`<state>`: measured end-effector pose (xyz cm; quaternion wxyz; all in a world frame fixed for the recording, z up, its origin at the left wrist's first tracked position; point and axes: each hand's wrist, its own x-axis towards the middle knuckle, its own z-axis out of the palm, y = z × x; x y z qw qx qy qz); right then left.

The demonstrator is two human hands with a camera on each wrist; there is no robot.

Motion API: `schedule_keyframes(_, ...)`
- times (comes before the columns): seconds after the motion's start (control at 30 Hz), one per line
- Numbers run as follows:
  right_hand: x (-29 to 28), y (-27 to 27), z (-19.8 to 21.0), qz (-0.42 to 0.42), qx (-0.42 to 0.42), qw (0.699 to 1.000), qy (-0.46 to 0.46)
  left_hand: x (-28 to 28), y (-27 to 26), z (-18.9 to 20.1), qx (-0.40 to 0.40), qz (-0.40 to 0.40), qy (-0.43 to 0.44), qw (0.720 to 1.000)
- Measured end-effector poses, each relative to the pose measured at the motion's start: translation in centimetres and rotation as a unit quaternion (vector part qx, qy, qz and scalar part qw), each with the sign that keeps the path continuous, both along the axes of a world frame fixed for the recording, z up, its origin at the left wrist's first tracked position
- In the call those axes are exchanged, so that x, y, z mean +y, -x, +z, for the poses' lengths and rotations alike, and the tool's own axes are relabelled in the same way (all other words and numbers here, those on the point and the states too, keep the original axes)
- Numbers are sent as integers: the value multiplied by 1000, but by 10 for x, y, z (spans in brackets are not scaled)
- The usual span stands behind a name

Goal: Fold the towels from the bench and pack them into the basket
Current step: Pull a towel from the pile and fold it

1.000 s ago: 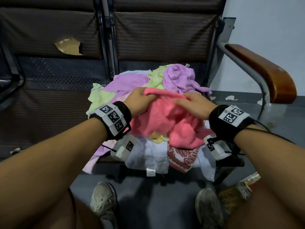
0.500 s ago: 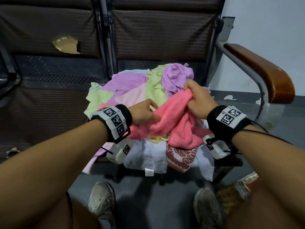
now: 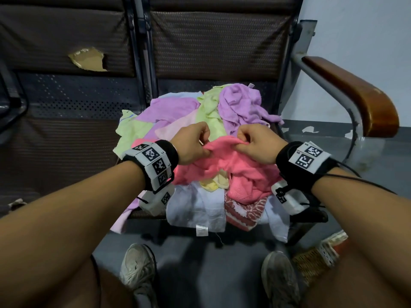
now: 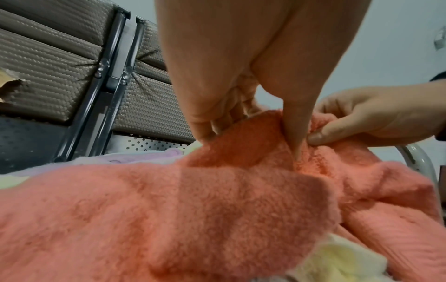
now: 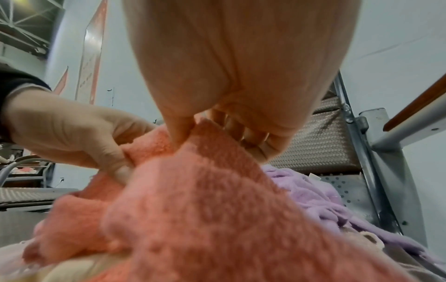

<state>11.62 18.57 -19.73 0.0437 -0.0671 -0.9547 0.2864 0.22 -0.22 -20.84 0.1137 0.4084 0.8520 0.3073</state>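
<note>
A coral pink towel [image 3: 235, 165] lies crumpled on top of a heap of towels on the bench seat. My left hand [image 3: 195, 143] pinches its upper edge between thumb and fingers, and my right hand [image 3: 251, 143] pinches the same edge a short way to the right. In the left wrist view my left hand [image 4: 246, 122] grips the pink towel [image 4: 169, 209], with my right hand [image 4: 362, 122] close beside it. The right wrist view shows my right hand [image 5: 217, 129] pinching the pink towel [image 5: 205, 209] next to my left hand [image 5: 79, 137]. A woven basket [image 3: 315, 256] sits on the floor at the lower right.
The heap holds purple [image 3: 242, 105], light green [image 3: 211, 110], white [image 3: 195, 207] and red-patterned [image 3: 242, 210] towels. A wooden armrest [image 3: 355, 94] on a metal frame stands at the right. The bench backrest [image 3: 218, 41] rises behind, torn at the left. My shoes [image 3: 138, 267] rest on the grey floor.
My hands have shifted along the pink towel's edge and come close together near the middle. The right hand dropped from the purple towel toward me; the left rose a little.
</note>
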Motion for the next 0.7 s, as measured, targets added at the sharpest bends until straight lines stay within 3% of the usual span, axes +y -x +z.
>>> schedule_keyframes(0.13, -2, 4, 5, -27, 26, 998, -54, 0, 0, 1, 10, 7, 35, 999)
schedule_keyframes(0.23, 2, 8, 7, -103, 82, 985, -116, 4, 2, 12, 35, 26, 50, 998)
schedule_keyframes(0.33, 5, 10, 12, -168, 114, 970, -137, 7, 4, 18, 37, 95, 82, 991)
schedule_keyframes(0.37, 4, 10, 13, -161, 117, 971, -135, 7, 5, 21, -2, 133, 67, 989)
schedule_keyframes(0.47, -4, 4, 15, -77, 124, 986, -81, 12, 5, 31, -221, 204, -85, 950)
schedule_keyframes(0.57, -17, -4, 20, 34, 166, 986, -8, 21, 3, 52, -359, 217, -289, 861)
schedule_keyframes(0.63, -19, -4, 29, 63, 189, 979, -44, 26, 0, 67, -391, 198, -368, 820)
schedule_keyframes(0.7, -21, -5, 35, 68, 169, 980, -86, 30, -7, 75, -383, 168, -386, 822)
